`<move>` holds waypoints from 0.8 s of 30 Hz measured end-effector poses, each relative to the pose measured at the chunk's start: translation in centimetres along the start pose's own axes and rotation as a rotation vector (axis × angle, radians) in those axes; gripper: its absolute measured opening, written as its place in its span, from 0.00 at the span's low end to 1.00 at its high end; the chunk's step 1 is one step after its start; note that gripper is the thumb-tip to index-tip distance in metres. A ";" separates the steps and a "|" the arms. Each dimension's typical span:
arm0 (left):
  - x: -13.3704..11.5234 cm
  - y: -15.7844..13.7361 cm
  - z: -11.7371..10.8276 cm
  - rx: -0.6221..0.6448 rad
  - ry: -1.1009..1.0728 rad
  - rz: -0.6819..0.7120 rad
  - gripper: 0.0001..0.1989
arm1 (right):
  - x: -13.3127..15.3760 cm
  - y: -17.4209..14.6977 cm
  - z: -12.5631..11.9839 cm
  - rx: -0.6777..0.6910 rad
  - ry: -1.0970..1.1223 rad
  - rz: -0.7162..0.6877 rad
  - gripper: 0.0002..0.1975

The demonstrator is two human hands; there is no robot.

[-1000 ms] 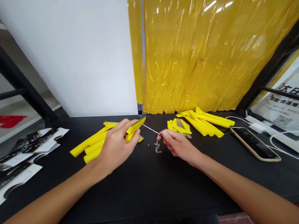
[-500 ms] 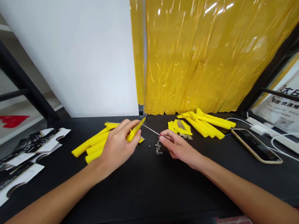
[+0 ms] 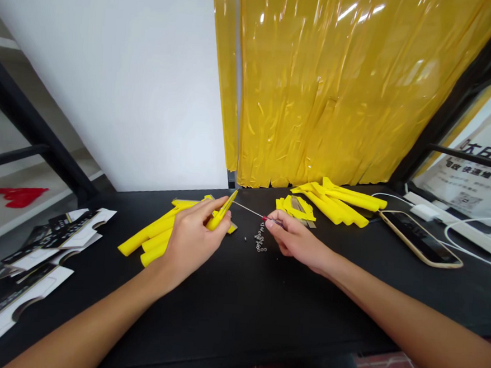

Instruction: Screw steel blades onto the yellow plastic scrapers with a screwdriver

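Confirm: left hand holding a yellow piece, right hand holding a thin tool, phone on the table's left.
The head view puts the phone on the right of the table, not the left. The left hand holds a yellow piece, the right hand a thin tool.

A black table (image 3: 227,323) carries yellow pieces (image 3: 147,236), metal rings (image 3: 260,242), a phone (image 3: 420,239).

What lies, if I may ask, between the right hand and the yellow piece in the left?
In the head view, a tool's thin shaft extends from the right hand toward the yellow piece.
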State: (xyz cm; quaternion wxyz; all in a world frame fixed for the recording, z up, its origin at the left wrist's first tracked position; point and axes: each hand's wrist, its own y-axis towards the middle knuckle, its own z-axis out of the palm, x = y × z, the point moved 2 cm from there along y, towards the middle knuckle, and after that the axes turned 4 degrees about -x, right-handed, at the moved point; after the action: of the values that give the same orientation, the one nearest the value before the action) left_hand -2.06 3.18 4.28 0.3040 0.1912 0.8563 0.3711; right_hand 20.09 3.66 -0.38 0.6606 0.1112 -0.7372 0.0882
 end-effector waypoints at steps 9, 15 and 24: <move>0.2 -1.0 -0.1 -0.173 0.068 0.218 0.07 | 0.0 -0.1 0.0 0.005 -0.029 -0.021 0.18; 0.5 -1.1 -0.6 -0.272 0.189 0.539 0.11 | -0.5 0.0 0.2 0.145 0.087 -0.008 0.21; 0.4 -1.2 -0.9 -0.278 0.119 0.495 0.13 | -0.2 -0.3 0.6 0.161 0.184 -0.119 0.14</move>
State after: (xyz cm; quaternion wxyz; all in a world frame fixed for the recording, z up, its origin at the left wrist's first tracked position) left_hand -3.07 2.12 3.69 0.1770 0.3287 0.7408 0.5584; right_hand 19.64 3.24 -0.60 0.7183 0.1988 -0.6562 0.1178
